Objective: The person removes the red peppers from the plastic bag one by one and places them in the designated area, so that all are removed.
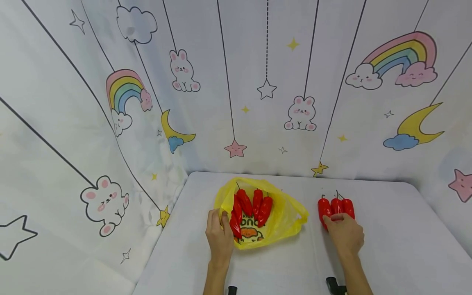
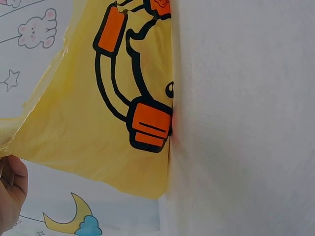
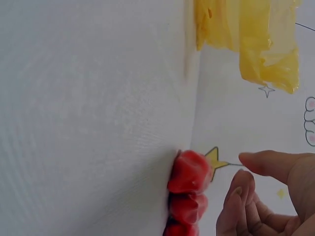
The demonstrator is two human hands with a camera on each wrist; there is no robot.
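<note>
A yellow bag (image 1: 284, 219) is seen at centre of the head view, set on a white table (image 1: 280, 264); approx. five red peppers (image 1: 264, 211) are held inside, w/ dark lettering & an orange figure visible btwn and below them. The bag's near-left rim is pinched by the L hand (image 1: 220, 234), fingers curled round the edge.

At R of the same frame, three red peppers (image 1: 336, 206) are laid side by side, stems up-frame, their lower ends partly hidden by the R hand (image 1: 345, 234). From there, contact can't be judged. In the R wrist view, a gap is shown btwn hand & peppers: fingers are half bent, thumb set slightly apart from the index tip, nothing held. The bag's crumpled corner is also caught there, upper R.

In the L wrist view, the bag's outer side is shown large, w/ black outlines & orange blocks (image 2: 151, 120) hidden from the head cam; its peppers can't be seen there. The pinch is shown at far L, fingers partly cut off.

A backdrop (image 1: 250, 24) w/ rabbits, rainbows etc. is hung behind.
</note>
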